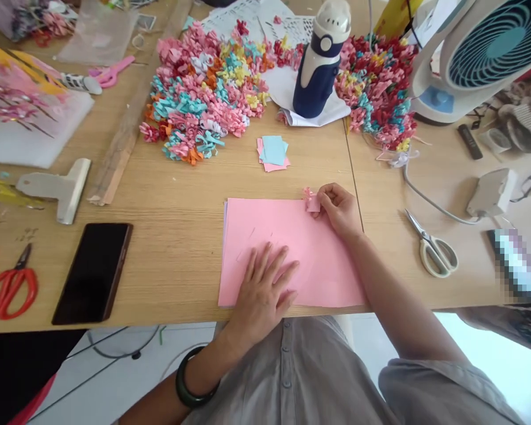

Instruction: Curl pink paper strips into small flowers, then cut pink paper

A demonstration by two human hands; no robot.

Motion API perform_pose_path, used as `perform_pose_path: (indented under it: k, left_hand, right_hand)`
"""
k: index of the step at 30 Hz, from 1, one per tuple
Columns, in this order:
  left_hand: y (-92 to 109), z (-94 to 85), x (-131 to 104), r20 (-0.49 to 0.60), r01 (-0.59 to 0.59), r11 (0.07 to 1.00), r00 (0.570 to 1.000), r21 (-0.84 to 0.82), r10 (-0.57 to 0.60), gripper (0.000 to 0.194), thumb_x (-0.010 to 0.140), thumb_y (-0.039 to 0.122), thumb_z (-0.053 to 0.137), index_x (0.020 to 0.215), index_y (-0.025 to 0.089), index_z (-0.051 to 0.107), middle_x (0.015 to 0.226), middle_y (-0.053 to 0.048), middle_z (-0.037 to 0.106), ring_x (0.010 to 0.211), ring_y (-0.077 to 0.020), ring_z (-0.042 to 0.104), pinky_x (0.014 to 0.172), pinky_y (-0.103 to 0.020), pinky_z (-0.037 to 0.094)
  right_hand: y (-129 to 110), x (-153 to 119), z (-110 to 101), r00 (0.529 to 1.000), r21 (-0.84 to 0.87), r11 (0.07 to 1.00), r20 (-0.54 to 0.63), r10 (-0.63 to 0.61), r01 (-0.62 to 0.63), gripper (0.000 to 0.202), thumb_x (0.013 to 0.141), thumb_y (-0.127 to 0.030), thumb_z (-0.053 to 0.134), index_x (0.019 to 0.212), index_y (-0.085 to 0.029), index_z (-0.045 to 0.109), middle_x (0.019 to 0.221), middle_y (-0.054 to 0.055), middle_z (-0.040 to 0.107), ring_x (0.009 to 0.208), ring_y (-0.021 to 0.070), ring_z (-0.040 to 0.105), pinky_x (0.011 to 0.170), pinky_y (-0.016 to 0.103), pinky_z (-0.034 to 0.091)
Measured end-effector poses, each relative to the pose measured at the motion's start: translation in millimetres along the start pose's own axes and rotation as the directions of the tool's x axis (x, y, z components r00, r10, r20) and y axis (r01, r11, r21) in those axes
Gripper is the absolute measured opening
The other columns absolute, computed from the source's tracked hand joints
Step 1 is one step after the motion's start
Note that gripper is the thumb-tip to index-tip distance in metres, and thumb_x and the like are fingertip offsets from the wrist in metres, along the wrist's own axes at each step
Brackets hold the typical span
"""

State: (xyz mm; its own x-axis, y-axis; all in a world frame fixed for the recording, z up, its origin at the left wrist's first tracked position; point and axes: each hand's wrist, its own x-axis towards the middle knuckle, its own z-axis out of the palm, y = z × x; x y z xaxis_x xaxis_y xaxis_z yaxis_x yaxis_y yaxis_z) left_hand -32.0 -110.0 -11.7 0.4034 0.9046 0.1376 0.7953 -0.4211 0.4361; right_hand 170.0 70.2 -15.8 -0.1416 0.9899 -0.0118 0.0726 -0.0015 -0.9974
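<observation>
A sheet of pink paper (287,236) lies at the table's front edge, with a bit of another sheet showing under its left side. My left hand (263,289) rests flat on its lower part, fingers spread. At the sheet's upper right, my right hand (336,206) pinches a small pink paper piece (312,203) between thumb and fingers. A curled pink paper flower (308,192) touches or joins the top of that piece; I cannot tell which. Beyond the sheet sits a small stack of blue and pink paper squares (273,152).
Piles of colourful paper flowers (203,88) spread across the back, around a dark blue bottle (316,71). A fan (446,77) stands back right. White-handled scissors (433,251) lie right; a phone (92,271), red scissors (11,286) and a large clip (66,186) lie left.
</observation>
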Motion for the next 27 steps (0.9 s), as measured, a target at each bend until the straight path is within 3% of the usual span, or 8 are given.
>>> perform_pose_path:
  k: [4, 7, 9, 13, 16, 18, 22, 27]
  left_hand:
    - [1, -18.1, 15, 0.078, 0.036, 0.998, 0.996, -0.045, -0.032, 0.045, 0.091, 0.032, 0.062, 0.135, 0.021, 0.06, 0.153, -0.01, 0.047, 0.147, -0.0373, 0.034, 0.119, -0.066, 0.027]
    - [-2, -33.7, 42, -0.063, 0.089, 0.977, 0.993, -0.196, -0.103, 0.04, 0.091, 0.029, 0.062, 0.13, 0.017, 0.063, 0.146, -0.015, 0.054, 0.134, -0.0306, 0.052, 0.119, -0.06, 0.033]
    - [-6, -38.4, 69, -0.181, 0.092, 0.922, 0.969, -0.377, -0.171, 0.034, 0.091, 0.026, 0.061, 0.123, 0.017, 0.067, 0.134, -0.013, 0.063, 0.126, -0.025, 0.059, 0.112, -0.047, 0.046]
    - [-18, -26.3, 130, -0.153, 0.159, 0.631, 0.899, -0.759, -0.41, 0.042, 0.088, 0.032, 0.064, 0.126, 0.015, 0.064, 0.131, -0.015, 0.063, 0.117, -0.0227, 0.064, 0.1, -0.038, 0.054]
    - [-26, -5.9, 157, 0.055, 0.205, 0.403, 0.934, -0.892, -0.354, 0.056, 0.08, 0.033, 0.074, 0.132, 0.016, 0.06, 0.131, -0.014, 0.064, 0.117, -0.0235, 0.064, 0.097, -0.035, 0.053]
    - [-29, 6.0, 162, 0.108, 0.215, 0.348, 0.948, -0.912, -0.301, 0.055, 0.078, 0.032, 0.076, 0.128, 0.015, 0.063, 0.118, -0.012, 0.07, 0.105, -0.0213, 0.068, 0.091, -0.033, 0.055]
    - [-31, 14.9, 157, -0.003, 0.174, 0.386, 0.909, -0.906, -0.417, 0.025, 0.08, 0.029, 0.071, 0.098, 0.012, 0.074, 0.09, -0.006, 0.073, 0.083, -0.0147, 0.067, 0.077, -0.026, 0.054]
    - [-34, 10.1, 154, 0.017, 0.166, 0.302, 0.898, -0.939, -0.44, 0.025, 0.08, 0.025, 0.072, 0.102, 0.014, 0.072, 0.092, -0.005, 0.071, 0.085, -0.0128, 0.066, 0.08, -0.023, 0.054]
  right_hand:
    - [1, 1, -3, 0.999, 0.018, 1.0, 0.031, 0.011, -0.011, 0.032, 0.082, -0.051, 0.07, 0.079, -0.022, 0.057, 0.054, -0.005, 0.062, 0.044, 0.0104, 0.058, 0.045, 0.023, 0.048]
    - [0, 1, -6, 0.998, 0.044, 0.999, 0.057, -0.01, 0.007, 0.031, 0.082, -0.049, 0.07, 0.08, -0.022, 0.057, 0.055, -0.006, 0.06, 0.044, 0.0101, 0.057, 0.047, 0.024, 0.048]
    - [0, 1, -7, 0.997, 0.06, 0.998, 0.069, -0.019, 0.015, 0.029, 0.083, -0.049, 0.069, 0.081, -0.022, 0.057, 0.055, -0.007, 0.059, 0.044, 0.0096, 0.056, 0.046, 0.023, 0.047]
    - [-1, -3, -8, 0.995, 0.069, 0.998, 0.097, -0.018, 0.012, 0.03, 0.081, -0.048, 0.072, 0.077, -0.021, 0.058, 0.054, -0.006, 0.056, 0.043, 0.0088, 0.052, 0.044, 0.022, 0.044]
    - [-1, -8, -6, 0.995, 0.067, 0.998, 0.103, -0.009, 0.002, 0.029, 0.081, -0.047, 0.071, 0.08, -0.021, 0.06, 0.059, -0.005, 0.059, 0.046, 0.0085, 0.054, 0.045, 0.022, 0.045]
    - [-1, -10, -5, 0.996, 0.062, 0.998, 0.09, 0.004, -0.01, 0.027, 0.084, -0.046, 0.069, 0.081, -0.021, 0.06, 0.062, -0.005, 0.061, 0.046, 0.0075, 0.053, 0.045, 0.021, 0.045]
    - [-2, -13, -2, 0.996, 0.028, 0.999, 0.077, 0.035, -0.037, 0.024, 0.086, -0.043, 0.068, 0.081, -0.021, 0.06, 0.054, -0.006, 0.057, 0.044, 0.0076, 0.051, 0.044, 0.021, 0.042]
    - [-5, -16, 0, 0.995, -0.038, 0.998, 0.087, 0.046, -0.043, 0.023, 0.088, -0.041, 0.065, 0.081, -0.021, 0.059, 0.058, -0.004, 0.061, 0.049, 0.0084, 0.055, 0.047, 0.022, 0.044]
